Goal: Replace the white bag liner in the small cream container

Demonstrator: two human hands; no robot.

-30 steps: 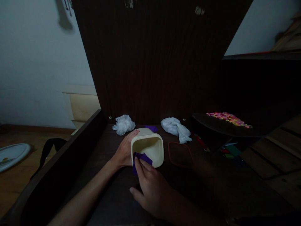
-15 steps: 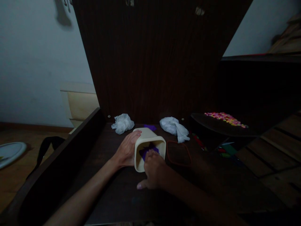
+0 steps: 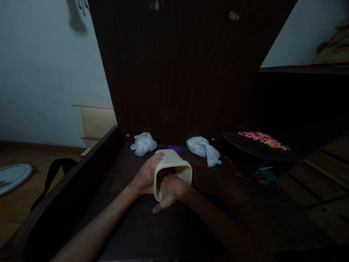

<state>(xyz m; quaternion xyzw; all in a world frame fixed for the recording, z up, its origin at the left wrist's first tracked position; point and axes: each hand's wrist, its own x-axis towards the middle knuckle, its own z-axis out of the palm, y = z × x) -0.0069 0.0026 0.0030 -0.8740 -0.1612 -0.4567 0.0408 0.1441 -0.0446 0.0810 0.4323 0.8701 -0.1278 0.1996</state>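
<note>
A cream plastic container point(image 3: 172, 157) lies tipped on its side on the dark wooden surface, its mouth facing me. My left hand point(image 3: 148, 175) is closed around its left side and steadies it. My right hand point(image 3: 171, 186) reaches into the mouth, thumb sticking out below the rim. Its fingers are hidden inside, so what they touch cannot be seen. Behind the container lies a flat purple piece point(image 3: 175, 149). To the right, a reddish-brown square ring point(image 3: 209, 193), perhaps a lid's frame, rests on the surface.
A crumpled white plastic bag point(image 3: 144, 144) sits at the back left, a knotted white bag point(image 3: 203, 147) at the back right. Small pink and yellow bits point(image 3: 263, 138) lie on a dark shelf at right. A raised wooden edge point(image 3: 81, 174) runs along the left.
My right hand has gone deeper into the container, and the purple material seen in its mouth is now out of sight. My left hand keeps its hold.
</note>
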